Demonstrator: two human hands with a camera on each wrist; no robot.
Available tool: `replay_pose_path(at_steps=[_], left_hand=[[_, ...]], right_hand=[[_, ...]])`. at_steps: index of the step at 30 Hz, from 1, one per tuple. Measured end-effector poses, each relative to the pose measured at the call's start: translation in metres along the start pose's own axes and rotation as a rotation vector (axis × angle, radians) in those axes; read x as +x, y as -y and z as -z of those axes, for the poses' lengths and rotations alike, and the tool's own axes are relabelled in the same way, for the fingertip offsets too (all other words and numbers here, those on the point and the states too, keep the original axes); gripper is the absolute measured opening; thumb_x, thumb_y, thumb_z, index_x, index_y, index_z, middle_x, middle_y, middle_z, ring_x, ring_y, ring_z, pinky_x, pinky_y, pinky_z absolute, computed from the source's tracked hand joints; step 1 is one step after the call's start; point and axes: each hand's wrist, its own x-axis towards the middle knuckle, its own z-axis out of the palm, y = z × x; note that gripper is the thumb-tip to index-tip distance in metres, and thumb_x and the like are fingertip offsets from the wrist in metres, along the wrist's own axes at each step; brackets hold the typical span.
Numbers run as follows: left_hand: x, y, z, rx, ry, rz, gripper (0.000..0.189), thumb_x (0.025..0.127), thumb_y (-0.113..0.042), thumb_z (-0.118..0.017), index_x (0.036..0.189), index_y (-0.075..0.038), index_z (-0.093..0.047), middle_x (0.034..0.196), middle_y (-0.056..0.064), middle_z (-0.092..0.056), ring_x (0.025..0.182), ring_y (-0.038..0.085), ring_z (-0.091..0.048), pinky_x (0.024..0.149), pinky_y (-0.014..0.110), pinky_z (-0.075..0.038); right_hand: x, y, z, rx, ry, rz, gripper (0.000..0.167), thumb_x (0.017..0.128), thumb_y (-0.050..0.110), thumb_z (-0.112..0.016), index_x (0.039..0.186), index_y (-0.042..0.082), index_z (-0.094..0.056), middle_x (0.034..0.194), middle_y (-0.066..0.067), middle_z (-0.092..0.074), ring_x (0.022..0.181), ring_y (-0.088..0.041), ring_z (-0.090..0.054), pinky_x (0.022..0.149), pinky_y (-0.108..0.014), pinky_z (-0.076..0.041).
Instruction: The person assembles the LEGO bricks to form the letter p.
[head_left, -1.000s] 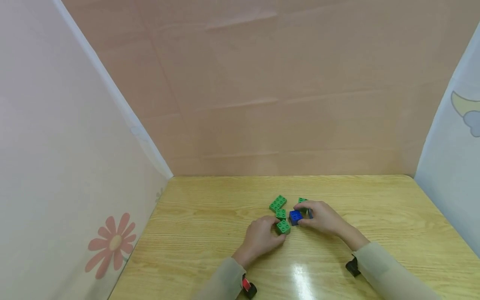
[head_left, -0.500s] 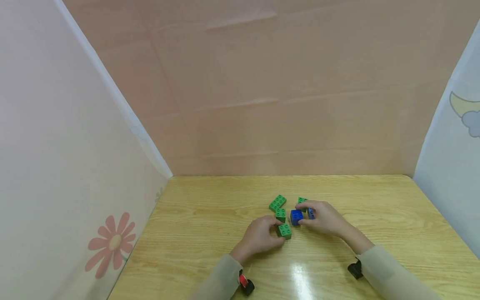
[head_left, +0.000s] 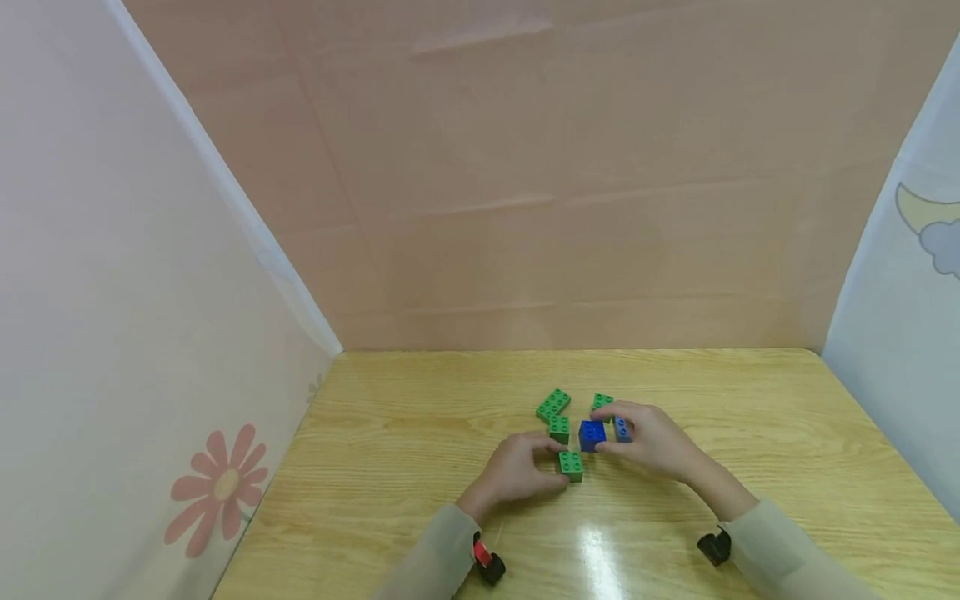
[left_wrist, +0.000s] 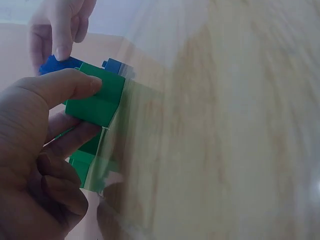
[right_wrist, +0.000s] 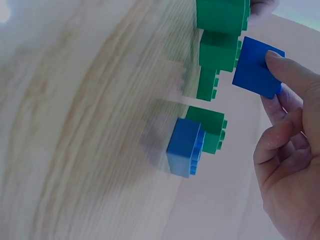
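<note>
My left hand (head_left: 513,473) pinches a square green building brick (head_left: 571,467) between thumb and fingers. That green brick (left_wrist: 100,97) sits at or very near the tabletop, studs up in the head view. Opposite, my right hand (head_left: 652,440) pinches a dark blue brick (head_left: 592,436). The right wrist view shows the dark blue brick (right_wrist: 256,67) held above the table, tilted, with the thumb on its near side. A small gap separates the two held bricks in the head view.
Behind the held bricks lie a small green brick (head_left: 559,429), a longer green brick (head_left: 553,404) and another green brick (head_left: 603,403) partly behind the right fingers. A lighter blue brick (head_left: 622,429) stands beside the right hand. All rest on the wooden table (head_left: 420,433).
The green brick in my left hand has turned straighter and shifted slightly toward the near edge. My right hand and its blue brick have barely moved; the blue brick's angle changed a little.
</note>
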Motion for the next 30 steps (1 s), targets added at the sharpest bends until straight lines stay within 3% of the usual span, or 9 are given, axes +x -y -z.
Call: replay_pose_path(at_steps=[3,12,16,23,30], left_hand=[[0.0,0.001,0.0,-0.007,-0.005,-0.002,0.039,0.083,-0.039,-0.088,0.119,-0.029,-0.077,0.116,-0.023,-0.067,0.118,0.005,-0.06,0.105,0.038,-0.047],[0.001,0.004,-0.001,0.004,-0.008,-0.022,0.041,0.084,-0.041,-0.087,0.121,-0.027,-0.077,0.121,-0.02,-0.068,0.121,0.006,-0.06,0.105,0.038,-0.047],[0.002,0.005,-0.002,-0.003,-0.013,-0.036,0.041,0.085,-0.04,-0.087,0.122,-0.025,-0.077,0.122,-0.019,-0.068,0.12,0.006,-0.06,0.104,0.038,-0.048],[0.003,0.006,-0.001,0.007,-0.019,-0.057,0.042,0.086,-0.039,-0.087,0.123,-0.02,-0.078,0.12,-0.017,-0.07,0.117,0.005,-0.062,0.103,0.035,-0.048],[0.003,0.007,-0.002,0.005,-0.02,-0.065,0.042,0.087,-0.039,-0.086,0.123,-0.019,-0.078,0.118,-0.018,-0.07,0.114,0.003,-0.062,0.102,0.034,-0.049]], right_hand=[[-0.001,0.005,-0.001,0.01,-0.002,0.015,0.045,0.086,0.022,-0.087,0.127,0.012,-0.072,0.116,0.0,-0.071,0.073,-0.008,-0.054,0.062,-0.025,-0.048],[-0.002,0.014,-0.005,0.047,-0.011,0.072,0.041,0.087,0.025,-0.087,0.124,0.012,-0.073,0.081,-0.002,-0.059,0.06,-0.003,-0.04,0.052,-0.023,-0.038],[-0.001,0.016,-0.009,0.044,-0.016,0.111,0.04,0.088,0.026,-0.086,0.123,0.012,-0.073,0.084,0.001,-0.061,0.058,-0.001,-0.035,0.052,-0.021,-0.035],[0.002,0.019,-0.013,0.041,-0.025,0.174,0.04,0.087,0.021,-0.087,0.122,0.008,-0.073,0.11,0.005,-0.071,0.059,0.002,-0.032,0.052,-0.019,-0.034],[0.002,0.019,-0.017,0.053,-0.012,0.204,0.039,0.088,0.02,-0.087,0.122,0.008,-0.073,0.114,0.002,-0.072,0.057,0.003,-0.031,0.051,-0.018,-0.033]])
